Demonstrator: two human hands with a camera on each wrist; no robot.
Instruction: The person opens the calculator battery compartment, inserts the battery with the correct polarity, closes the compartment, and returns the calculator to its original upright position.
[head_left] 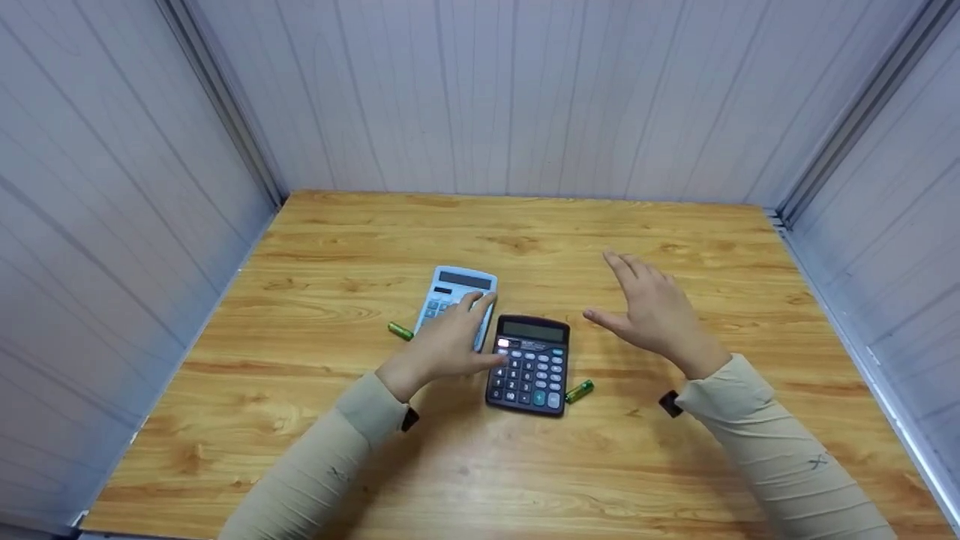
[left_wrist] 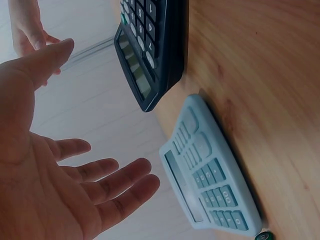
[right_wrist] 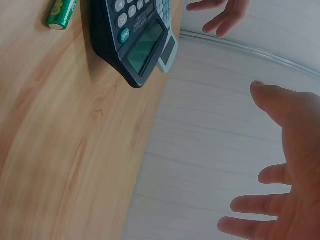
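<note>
Nearby, batteries (head_left: 580,391) flank the calculators (head_left: 531,367), walls (head_left: 480,97) rising behind

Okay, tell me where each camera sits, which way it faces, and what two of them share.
Head: worn on the head, facing forward and down at the wooden table, light-blue calculator and black calculator; both forearms, left hand and right hand show.
Left wrist: on that wrist, facing past the open left palm towards both calculators; part of the right hand shows upper left.
Right wrist: on that wrist, facing past the right hand; one green battery and left fingers show.
Shared: both wrist views include both calculators.
</note>
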